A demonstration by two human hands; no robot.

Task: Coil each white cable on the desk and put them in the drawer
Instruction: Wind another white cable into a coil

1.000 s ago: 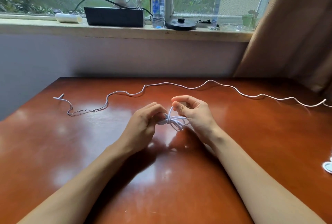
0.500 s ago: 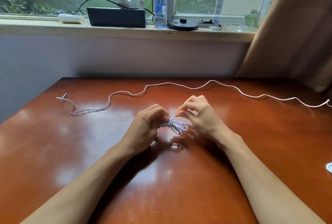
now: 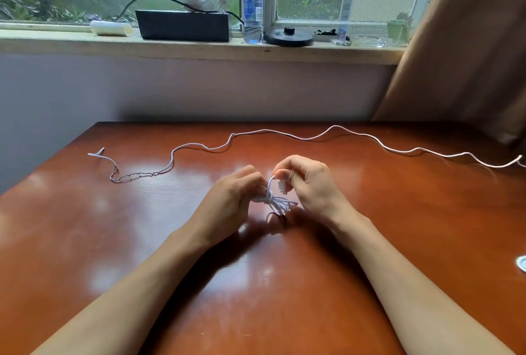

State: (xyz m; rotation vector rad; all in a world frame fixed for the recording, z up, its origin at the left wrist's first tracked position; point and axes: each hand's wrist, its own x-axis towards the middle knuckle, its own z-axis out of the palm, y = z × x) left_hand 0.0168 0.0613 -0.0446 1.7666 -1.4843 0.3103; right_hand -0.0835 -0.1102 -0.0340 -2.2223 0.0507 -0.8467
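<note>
Works over the middle of the desk (image 3: 85,240) on a small coiled cable (image 3: 277,202), held just above the wood between both hands. Grips the left end of the bundle with the left hand (image 3: 230,203), fingers curled round the loops; cannot see the fingertips, hidden behind the knuckles. Pinches the free tail beside its connector (image 3: 281,186) with the right hand (image 3: 310,186), thumb and forefinger closed on it, other fingers curled in. Notes a wrap already cinched round the bundle's waist, loops fanning out toward the right wrist.

Key relation: lays the bundle's long axis roughly left to right, from left palm toward right wrist. Carries the tail up from the waist to the right fingertips, connector above and just right of the wrap. Puts the right hand nearer the loose end, the left nearer the body of the coil.

Judges the step as finishing the tail, probably tucking it round or through the waist: right hand to thread, left to clamp. Risks a slack wrap if the left grip eases.

Leaves a long white cable (image 3: 284,133) uncoiled, waving across the far side of the desk, well apart from both hands, right end running out of view. Finds no drawer in view. Estimates the task as well short of done.
</note>
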